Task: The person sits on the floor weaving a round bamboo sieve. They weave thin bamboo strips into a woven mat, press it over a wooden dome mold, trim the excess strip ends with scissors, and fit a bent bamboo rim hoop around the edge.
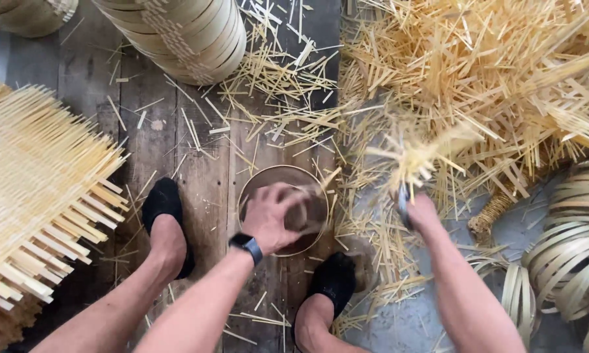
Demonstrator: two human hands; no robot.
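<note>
Head view, looking straight down at a plank floor (196, 170). The left hand (271, 219), a dark watch (246, 247) on its wrist, lies with fingers curled over the rim of a round hoop (255, 180) at the centre — the motion blurs it, but the hand is clamped on the hoop's right side. The hoop stands on the floor between two feet in black socks, one sock (163, 209) at nine o'clock from it, the other (333, 278) at five o'clock.

The right hand (420, 212), at three o'clock from the hoop, is closed around a dark tool (403, 202); what kind of tool I cannot tell. Just above that hand, at twelve o'clock from it, a blurred tuft of strips (415, 157) fans out.

A big heap of cut bamboo slivers (490, 72) fills the frame from one to three o'clock, with loose slivers scattered across the planks. At nine o'clock a woven mat (39, 176) of flat slats lies on the floor. A stack of finished hoops (183, 36) sits at eleven o'clock — and coils of bent bands (575, 242) lie at four o'clock.
</note>
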